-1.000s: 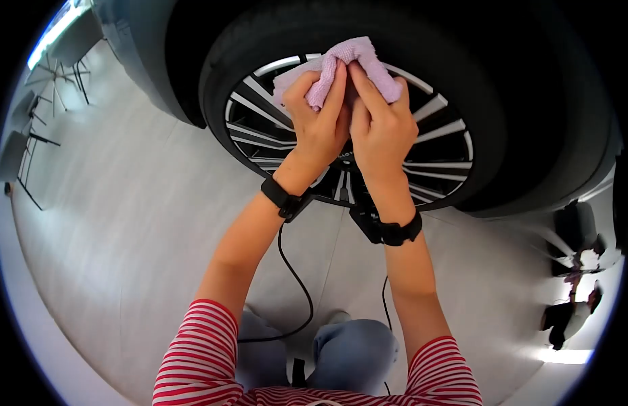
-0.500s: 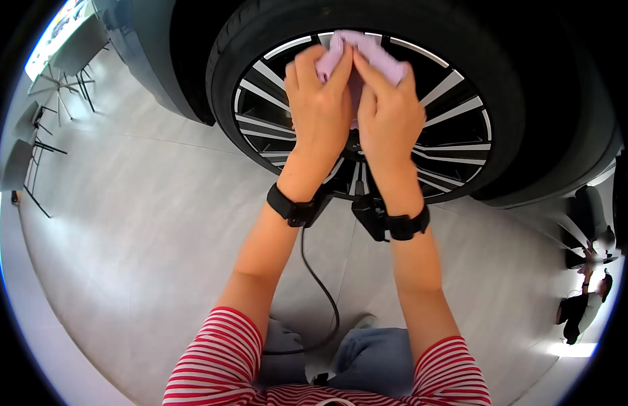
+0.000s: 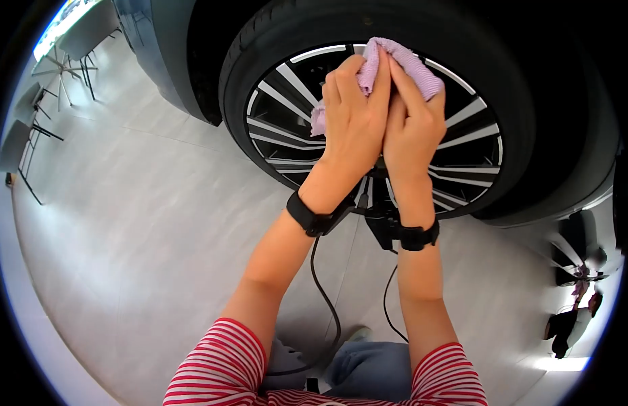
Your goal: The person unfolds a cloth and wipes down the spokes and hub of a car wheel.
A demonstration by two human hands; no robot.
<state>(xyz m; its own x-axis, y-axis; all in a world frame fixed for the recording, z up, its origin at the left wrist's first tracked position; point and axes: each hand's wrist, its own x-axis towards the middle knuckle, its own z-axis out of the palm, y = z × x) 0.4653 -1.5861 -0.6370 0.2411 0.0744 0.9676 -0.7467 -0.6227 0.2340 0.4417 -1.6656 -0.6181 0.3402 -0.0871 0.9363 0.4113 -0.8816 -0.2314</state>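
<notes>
Both my hands hold one purple cloth [image 3: 403, 57] against the upper part of a wheel rim [image 3: 471, 111] with black and silver spokes. My left hand [image 3: 351, 111] grips the cloth's left side, and a loose end of it hangs out beside that hand. Close against it, my right hand [image 3: 415, 128] pinches the cloth's right side, index finger pointing up. The black tire [image 3: 375, 24] curves around the rim just above the cloth. Much of the cloth and the wheel's centre are hidden behind my hands.
Dark car bodywork [image 3: 158, 57] flanks the wheel. Black straps with boxes [image 3: 381, 227] are on my wrists, and a cable [image 3: 320, 277] hangs between my arms. Grey chairs [image 3: 16, 145] stand at the far left. At the right edge, a person [image 3: 571, 325] is near another wheel.
My hands and the cloth have shifted right and slightly down in view, closer together. A loose cloth end now shows left of my left hand. The whole view has shifted a little.
</notes>
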